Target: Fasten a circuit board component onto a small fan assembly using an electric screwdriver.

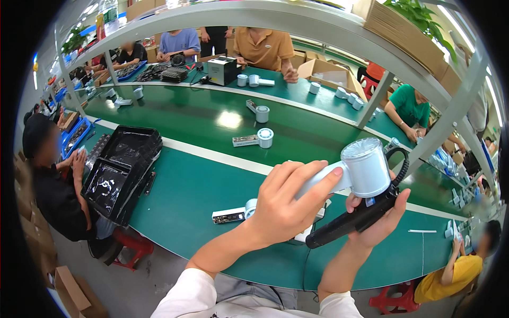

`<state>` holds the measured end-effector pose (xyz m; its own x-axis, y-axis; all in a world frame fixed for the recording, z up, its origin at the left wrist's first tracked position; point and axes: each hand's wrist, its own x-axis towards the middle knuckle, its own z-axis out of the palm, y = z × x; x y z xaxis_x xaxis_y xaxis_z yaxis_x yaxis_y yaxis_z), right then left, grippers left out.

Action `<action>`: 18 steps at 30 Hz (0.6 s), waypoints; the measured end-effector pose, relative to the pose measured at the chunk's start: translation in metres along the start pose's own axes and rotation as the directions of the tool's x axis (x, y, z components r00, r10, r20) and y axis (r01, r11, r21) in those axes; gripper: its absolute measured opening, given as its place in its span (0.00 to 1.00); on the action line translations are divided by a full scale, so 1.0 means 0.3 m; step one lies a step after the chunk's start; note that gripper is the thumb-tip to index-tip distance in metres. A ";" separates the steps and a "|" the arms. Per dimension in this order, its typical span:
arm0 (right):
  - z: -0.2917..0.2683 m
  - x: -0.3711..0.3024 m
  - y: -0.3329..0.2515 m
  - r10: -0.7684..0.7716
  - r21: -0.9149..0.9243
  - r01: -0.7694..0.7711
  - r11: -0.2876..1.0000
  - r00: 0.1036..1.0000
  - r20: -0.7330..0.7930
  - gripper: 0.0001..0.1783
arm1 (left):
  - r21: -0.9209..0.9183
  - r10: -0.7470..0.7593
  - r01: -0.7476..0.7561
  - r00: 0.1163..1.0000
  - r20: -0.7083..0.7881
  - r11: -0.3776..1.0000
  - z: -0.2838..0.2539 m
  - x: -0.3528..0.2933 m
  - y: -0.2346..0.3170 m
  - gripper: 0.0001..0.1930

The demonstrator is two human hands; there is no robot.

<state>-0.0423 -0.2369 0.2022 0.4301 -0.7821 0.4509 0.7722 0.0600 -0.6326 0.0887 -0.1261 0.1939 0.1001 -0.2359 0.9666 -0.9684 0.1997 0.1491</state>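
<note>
My left hand [283, 199] is closed round the handle of a light-blue handheld device with a round drum-shaped head [366, 172], raised above the bench. Clear film seems to cover the head's top. In my right hand [384, 220] lies a black stick-shaped corded power tool [344, 225], tilted, with a ribbed cord rising at its upper end. The tool passes just under the device's head; whether they touch I cannot tell. Beside my left wrist, a similar device with an opened handle [229, 216] rests on the bench, partly hidden by my hand.
A black tray [114, 175] stands at the left, beside a seated person in black. Two more devices [265, 138] [262, 113] lie on the shiny green belt ahead. Overhead runs a pale metal frame [222, 24]. Co-workers sit across and at the right.
</note>
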 end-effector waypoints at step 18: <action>0.011 -0.010 0.000 0.038 -0.210 -0.051 0.976 0.997 -0.066 0.38 | -0.006 -0.007 0.007 1.000 -0.005 1.000 -0.016 0.004 -0.007 0.30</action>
<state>-0.0420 -0.2325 0.2030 0.4277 -0.8182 0.3842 0.6338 -0.0315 -0.7728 0.0918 -0.1223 0.1959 0.1077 -0.2330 0.9665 -0.9664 0.2039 0.1569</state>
